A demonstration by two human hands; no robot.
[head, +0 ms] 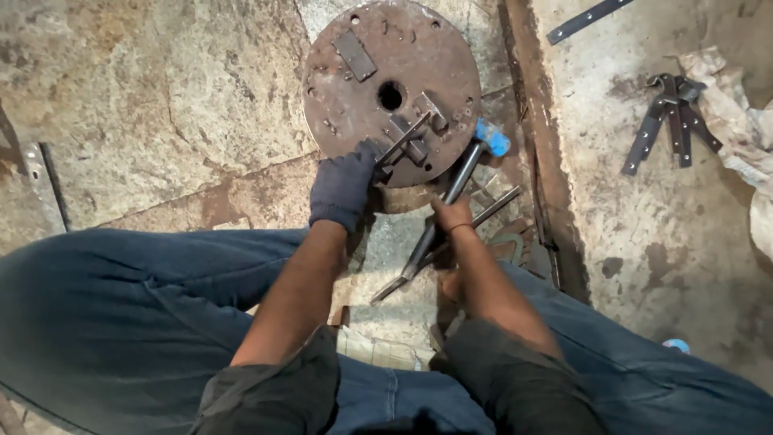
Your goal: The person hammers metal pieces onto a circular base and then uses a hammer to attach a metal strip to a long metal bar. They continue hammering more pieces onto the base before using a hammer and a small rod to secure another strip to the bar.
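Note:
A round rusty steel plate [394, 48] with a centre hole lies on the stone floor in front of me. My left hand [345, 184], in a dark blue glove, grips a flat metal strip [403, 138] that lies across small blocks on the plate's near edge. My right hand [452, 214], bare, is closed around the dark handle of a hammer [463, 171] with a blue head [492, 138], raised just right of the plate. Thin metal bars [493, 205] lie beneath that hand.
My jeans-clad legs fill the lower frame. A bundle of flat metal strips [670, 117] and crumpled cloth [737, 113] lie on the floor at right. One perforated strip [586, 19] is at the top right. A raised stone edge [541, 161] runs beside the plate.

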